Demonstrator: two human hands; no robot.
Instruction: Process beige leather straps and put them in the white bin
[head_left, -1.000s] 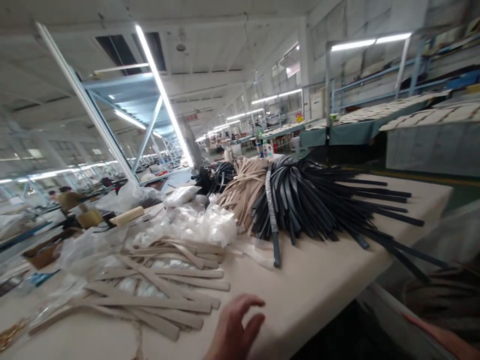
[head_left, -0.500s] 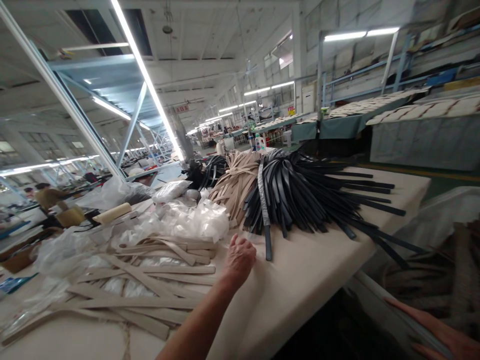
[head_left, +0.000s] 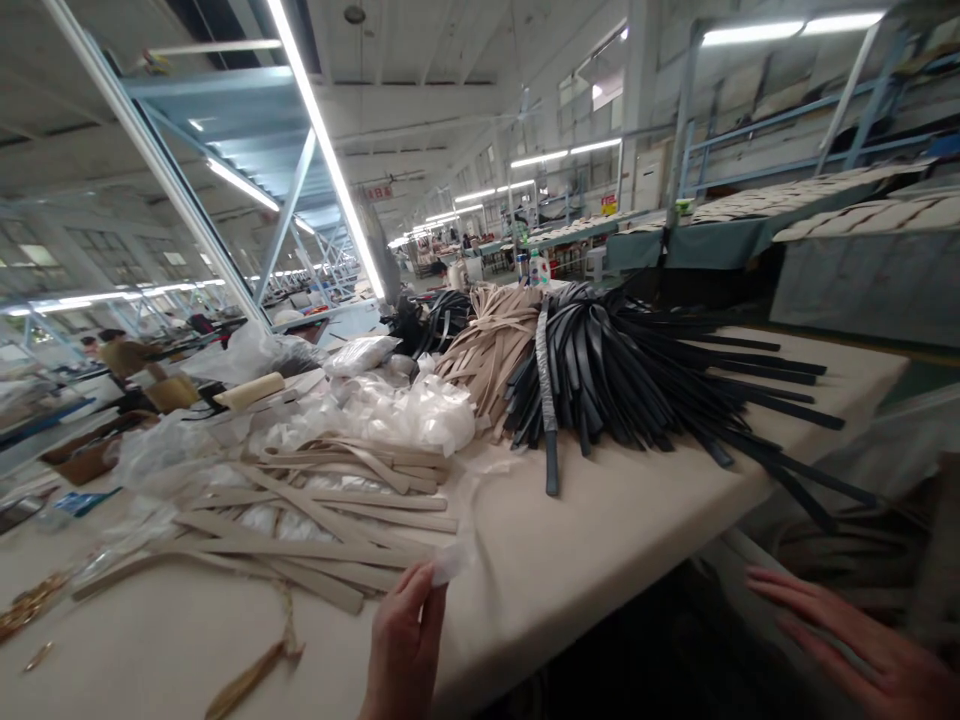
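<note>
Low in the frame, near the bottom centre, the left hand (head_left: 405,645) is seen with thumb and fingers pinched on a thin clear plastic strip (head_left: 461,540), which runs up from the fingertips across the pale desk (head_left: 600,560) toward the heap of crumpled plastic bags (head_left: 405,415). Just left of that hand, a loose pile of beige straps (head_left: 315,510) is spread flat on the desk. At the lower right corner, the right hand (head_left: 847,640) is held open and flat, fingers spread, off the desk edge and grasping nothing; what lies beneath it cannot be told. Farther back, at the centre of the frame, a fan of black straps (head_left: 637,380) is heaped beside a bundle of tan straps (head_left: 491,350). At the far left, a seated person (head_left: 120,355) is seen at another bench.
</note>
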